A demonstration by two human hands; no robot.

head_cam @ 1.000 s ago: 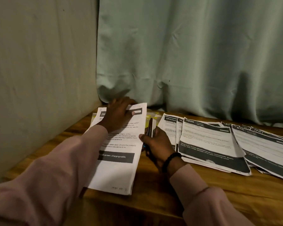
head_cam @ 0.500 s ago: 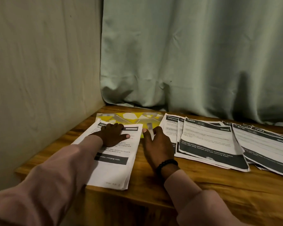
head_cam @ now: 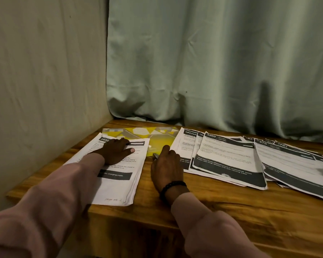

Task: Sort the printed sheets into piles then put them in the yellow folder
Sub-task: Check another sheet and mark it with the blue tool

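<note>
The left hand (head_cam: 114, 152) lies flat on a neat pile of printed sheets (head_cam: 117, 170) at the left part of the wooden worktop (head_cam: 222, 202). Its fingers are straight and a little spread, with the thumb pointing to the right, and they press on the top sheet near its dark header. This pile overlaps the left near edge of the yellow folder (head_cam: 158, 141), which lies flat on the worktop close to the corner, between the pile and the other papers.

The right hand (head_cam: 166, 165) rests on the worktop just beside the pile, with the fingertips touching the near edge of the folder. Its fingers lie close together and mostly straight. A small thin object (head_cam: 155, 156) shows at the left side of this hand; it is perhaps a pen or a clip, but the dim light does not let me tell, nor whether the hand holds it. A black bead bracelet (head_cam: 172, 187) is around the right wrist.

To the right of the folder, loose printed sheets (head_cam: 229, 159) are fanned out and overlap each other, reaching to the right edge of the view. A pale green curtain (head_cam: 213, 62) hangs behind the worktop.
</note>
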